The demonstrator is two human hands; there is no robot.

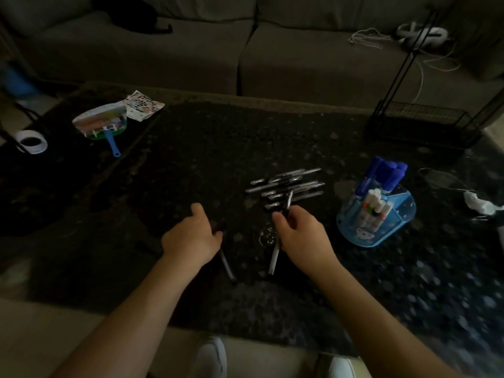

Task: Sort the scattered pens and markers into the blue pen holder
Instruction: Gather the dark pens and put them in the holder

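Right hand (300, 236) has fingers closed around one or more pens (287, 201), gripped mid-barrel, just left of the blue pen holder (381, 227); a clear end (273, 259) sticks out below the palm, dark end up, exact count hard to tell in this dim light. Left hand (191, 238) sits well left of the holder, fingers curled over another pen (226, 264) on the counter (191, 173), whether it's actually gripped I can't tell. Loose pile of black pens (286, 186) lies left of the holder, slightly farther away, untouched. Holder already carries blue-capped markers (387, 173) at the back and white-capped markers (375, 205) in a front slot. Risks, as a judgement: a mid-barrel grip lets the pens pivot or slide out on the way across; the loaded slots leave little room, so a tip could catch the markers or rim and bounce out; the holder looks light and could tip if nudged. Dark pens on the dark counter are easy to miss. Small ring-shaped thing (266, 236) left of the holder could get swept along.
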